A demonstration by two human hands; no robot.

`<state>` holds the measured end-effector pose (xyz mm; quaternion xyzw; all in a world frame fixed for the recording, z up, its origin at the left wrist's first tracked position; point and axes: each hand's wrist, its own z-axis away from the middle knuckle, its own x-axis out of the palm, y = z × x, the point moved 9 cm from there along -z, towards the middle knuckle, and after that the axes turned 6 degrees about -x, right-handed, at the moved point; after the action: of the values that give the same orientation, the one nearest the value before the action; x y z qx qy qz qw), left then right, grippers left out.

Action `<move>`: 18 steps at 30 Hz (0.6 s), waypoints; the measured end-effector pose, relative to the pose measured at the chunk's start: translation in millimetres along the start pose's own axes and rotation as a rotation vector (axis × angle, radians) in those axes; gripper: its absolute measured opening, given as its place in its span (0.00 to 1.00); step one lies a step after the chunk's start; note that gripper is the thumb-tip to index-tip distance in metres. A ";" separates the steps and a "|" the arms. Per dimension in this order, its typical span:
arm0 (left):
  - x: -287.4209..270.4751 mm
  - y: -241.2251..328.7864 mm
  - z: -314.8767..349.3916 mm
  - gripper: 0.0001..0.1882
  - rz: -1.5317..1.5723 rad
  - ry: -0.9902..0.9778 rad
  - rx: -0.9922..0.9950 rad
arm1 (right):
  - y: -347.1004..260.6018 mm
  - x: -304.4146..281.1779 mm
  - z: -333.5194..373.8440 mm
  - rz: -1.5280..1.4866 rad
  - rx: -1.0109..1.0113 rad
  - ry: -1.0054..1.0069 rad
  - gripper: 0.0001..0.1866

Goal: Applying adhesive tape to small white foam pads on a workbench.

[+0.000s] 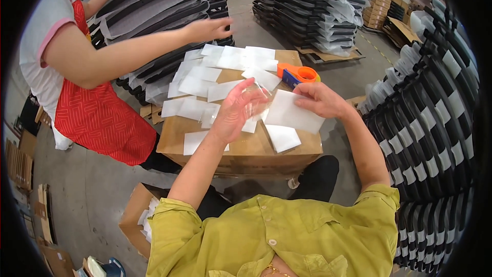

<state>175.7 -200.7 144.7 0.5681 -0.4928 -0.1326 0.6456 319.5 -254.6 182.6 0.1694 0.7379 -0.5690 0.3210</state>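
Head view shows the right hand (322,101) pinching the upper edge of a thin, white rectangular sheet (292,112) over a brown cardboard box (241,164); the left hand (233,114) curls at clear, glossy plastic film (258,103), whether pinching it I cannot tell.

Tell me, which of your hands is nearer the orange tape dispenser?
Right: right hand is just below the orange tape dispenser; left hand is farther, below and left.

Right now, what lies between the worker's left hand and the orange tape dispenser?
The head view shows clear film at the left hand, then a white sheet beside the dispenser.
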 end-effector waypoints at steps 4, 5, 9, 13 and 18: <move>1.5 16.2 11.3 0.40 -0.335 0.139 0.140 | 6.6 1.4 11.8 -0.047 0.048 0.034 0.09; 4.5 21.9 15.6 0.42 -0.561 0.185 0.203 | 7.4 4.3 12.7 -0.077 0.039 0.023 0.08; 17.6 25.2 17.4 0.41 -0.933 0.269 0.310 | 12.6 11.8 16.8 -0.102 0.037 0.008 0.08; 22.4 30.5 14.3 0.30 -1.109 0.354 0.278 | 8.0 17.2 16.1 -0.112 0.040 0.010 0.08; -12.6 11.2 12.2 0.13 -0.548 0.399 0.071 | 14.5 24.6 19.9 -0.195 0.037 -0.006 0.08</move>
<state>155.8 -195.3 146.7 0.7162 -0.1900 -0.1701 0.6496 315.9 -272.0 152.6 0.1008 0.7393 -0.6117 0.2629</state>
